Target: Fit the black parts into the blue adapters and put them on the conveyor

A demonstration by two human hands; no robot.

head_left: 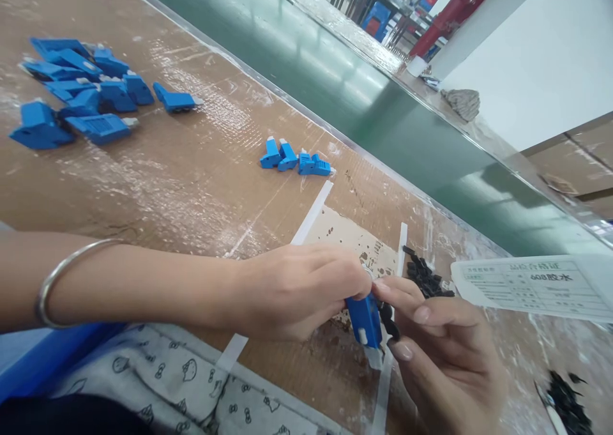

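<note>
Reaching in from the left, my left hand (311, 288) is closed on a blue plastic part (364, 320) with a small white tab on its side. My right hand (445, 345) pinches a small dark curved piece (389, 323) against the blue part's right side. Its fingertips nearly meet those of my left hand, and the contact between the pieces is partly hidden. Below my hands lies a stained beige sheet (354, 224) bordered by white tape (313, 211). Just beyond my right fingers is a heap of small black pieces (425, 274).
Many similar blue parts (115, 96) lie at the upper left, with a short row of smaller-looking ones (294, 157) near the middle. A labelled glue bottle (531, 285) is at the right. More black pieces (567, 400) lie lower right. Beyond the table runs a green conveyor-like strip (345, 96).
</note>
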